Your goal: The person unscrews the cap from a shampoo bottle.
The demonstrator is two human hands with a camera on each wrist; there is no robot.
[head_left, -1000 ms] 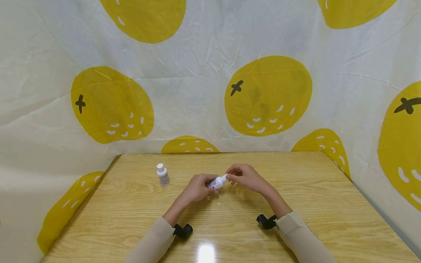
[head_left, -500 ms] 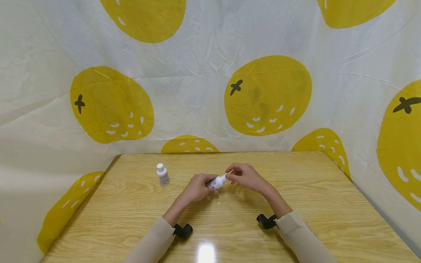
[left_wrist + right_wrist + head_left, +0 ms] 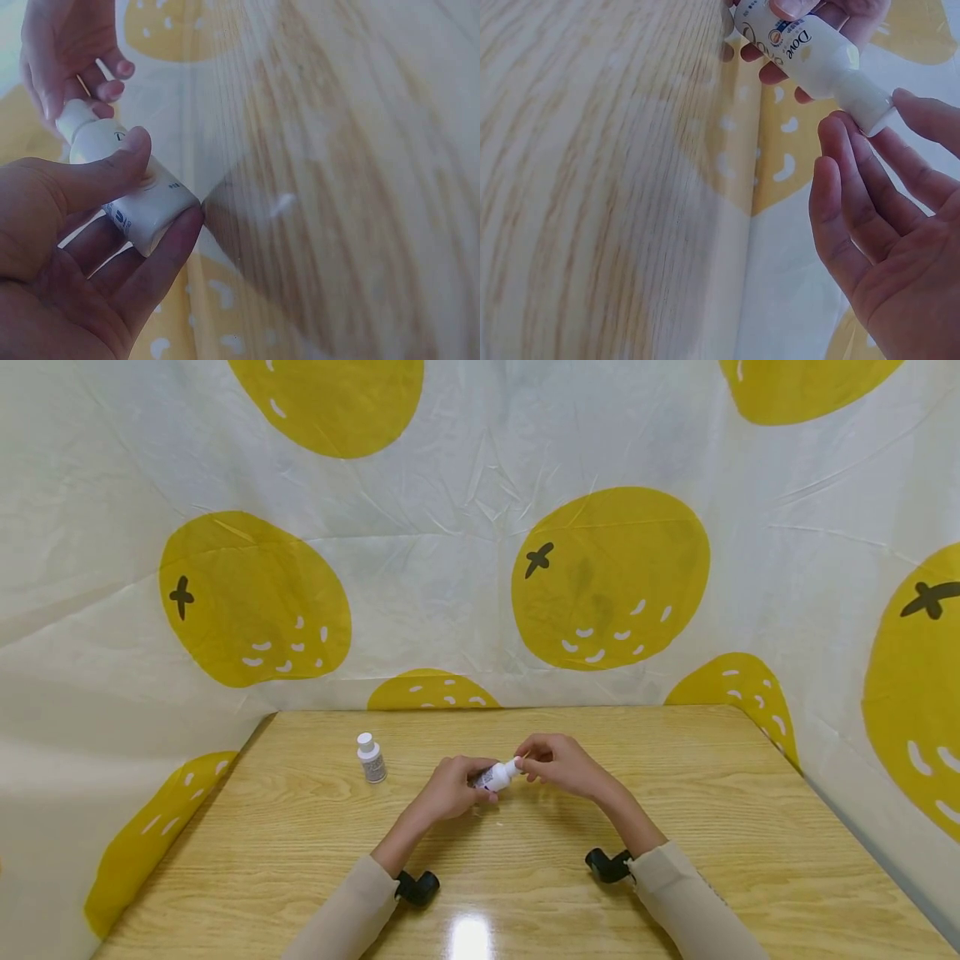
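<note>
White bottle (image 3: 497,775) in left hand's (image 3: 448,791) grip, cap between right hand's (image 3: 564,766) fingertips.

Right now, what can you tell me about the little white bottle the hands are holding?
The little white bottle looks like smooth plastic, with "Dove" printed in dark letters and a small blue mark on its side. It narrows to a white cap at one end. It lies tilted sideways, lifted above the wooden table. The left hand grips its body with thumb and fingers, and the right hand pinches the cap end with its fingertips.
</note>
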